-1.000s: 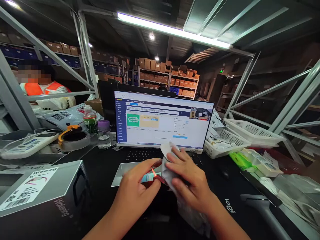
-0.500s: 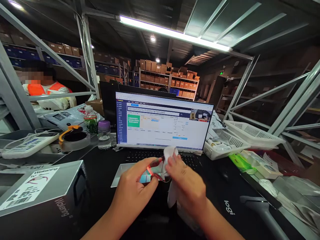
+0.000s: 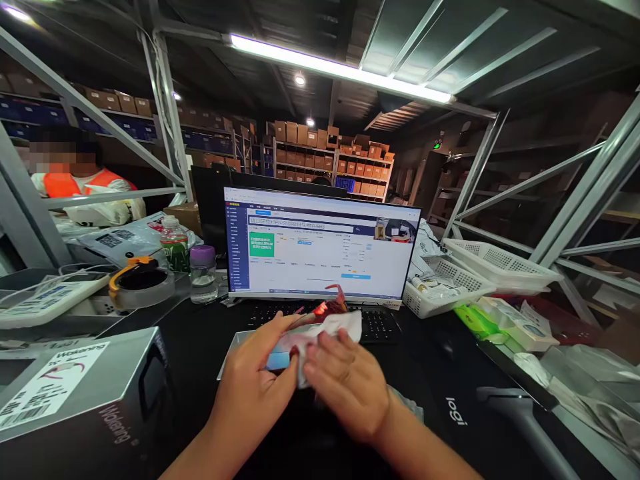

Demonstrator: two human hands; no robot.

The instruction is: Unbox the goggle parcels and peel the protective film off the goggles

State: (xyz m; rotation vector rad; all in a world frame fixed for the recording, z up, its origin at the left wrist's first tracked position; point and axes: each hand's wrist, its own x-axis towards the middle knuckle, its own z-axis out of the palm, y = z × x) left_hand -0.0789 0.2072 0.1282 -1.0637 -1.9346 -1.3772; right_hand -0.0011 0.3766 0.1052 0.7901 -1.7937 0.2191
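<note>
Here, left hand [image 3: 254, 372] blocking perhaps a tray [image 3: 234, 348], keyboard [image 3: 381, 327] beyond, monitor [image 3: 313, 257] behind.

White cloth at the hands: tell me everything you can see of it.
The white cloth looks thin, soft and plain, like fabric. It is creased, with a pinkish tint toward its left, and overlaps the keyboard in view. The fingers of the right hand lie across its near side, hiding much of it; the left hand is at its left edge. A glossy red item shows just beyond it.
</note>
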